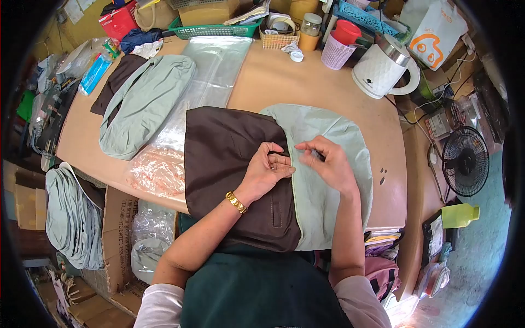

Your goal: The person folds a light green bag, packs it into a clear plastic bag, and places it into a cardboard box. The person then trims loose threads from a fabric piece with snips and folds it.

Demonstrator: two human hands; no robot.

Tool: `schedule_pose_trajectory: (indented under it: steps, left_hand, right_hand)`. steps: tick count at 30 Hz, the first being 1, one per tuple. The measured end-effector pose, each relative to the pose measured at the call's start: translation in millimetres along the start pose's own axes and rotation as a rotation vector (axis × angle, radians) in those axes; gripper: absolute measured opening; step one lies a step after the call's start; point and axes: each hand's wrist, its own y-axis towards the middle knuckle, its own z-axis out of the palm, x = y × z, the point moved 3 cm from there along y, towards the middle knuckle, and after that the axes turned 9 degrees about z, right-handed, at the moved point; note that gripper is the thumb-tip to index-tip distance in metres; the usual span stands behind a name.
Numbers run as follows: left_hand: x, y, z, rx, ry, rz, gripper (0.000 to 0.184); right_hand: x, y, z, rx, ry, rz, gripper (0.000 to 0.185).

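A dark brown cloth piece [229, 147] joined to a pale green one [333, 142] lies at the table's front edge. Over the seam between the two colours, my left hand [269, 170] has its fingers curled, thumb and fingertips close together near the seam. My right hand [327, 161] is just to the right, above the pale green cloth, its thumb and index finger pinched near the seam. Whatever is between the fingertips of either hand is too small to make out. A stitched slit shows in the brown cloth below my left hand.
Another pale green and brown piece [147, 104] lies at the left beside clear plastic sheets [213, 71]. A white kettle [380, 68], a lilac basket [336, 53] and a green tray [213, 31] stand at the back. A black fan [465, 161] is at the right.
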Motion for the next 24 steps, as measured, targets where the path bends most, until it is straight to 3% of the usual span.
schedule_pose_trajectory:
  steps: [2, 6, 12, 14, 15, 18, 19, 21, 22, 24]
  left_hand:
    - [1.4, 1.8, -3.9, 0.072, -0.05, -0.019, 0.044]
    - [0.4, 2.9, -8.5, 0.137, -0.158, -0.049, 0.041]
    - [3.2, 2.8, -9.4, 0.188, -0.152, 0.012, 0.037]
    - [4.6, 3.0, -10.1, 0.193, -0.134, 0.019, 0.036]
    - [4.5, 2.6, -10.0, 0.193, -0.135, 0.019, 0.036]
    - [3.5, 2.6, -8.6, 0.198, -0.139, 0.02, 0.036]
    - [2.8, 2.1, -8.3, 0.186, -0.122, 0.024, 0.035]
    - [2.6, 1.5, -8.0, 0.174, -0.105, 0.028, 0.035]
    - [2.9, 1.9, -8.0, 0.17, -0.108, 0.033, 0.034]
    - [2.0, 1.3, -7.5, 0.163, -0.112, 0.037, 0.034]
  right_hand:
    - [7.2, -10.5, 5.4, 0.011, -0.142, -0.169, 0.022]
    - [-6.4, -14.3, 21.0, 0.02, -0.055, -0.127, 0.014]
    - [-16.0, -14.1, 33.2, -0.189, -0.024, -0.341, 0.011]
    - [-32.3, -11.4, 36.7, -0.117, 0.502, -0.13, 0.009]
    - [-33.6, -12.0, 32.4, -0.116, 0.5, -0.131, 0.009]
    - [-37.6, -11.7, 19.3, -0.063, 0.881, 0.063, 0.007]
    - [-35.2, -11.8, 18.6, -0.063, 0.88, 0.063, 0.007]
    - [-27.0, -12.7, 18.6, -0.079, 0.362, -0.053, 0.006]
    - [-24.5, -12.7, 21.7, -0.078, 0.361, -0.055, 0.006]
    - [-11.2, -16.4, 33.1, -0.115, 0.007, -0.293, 0.009]
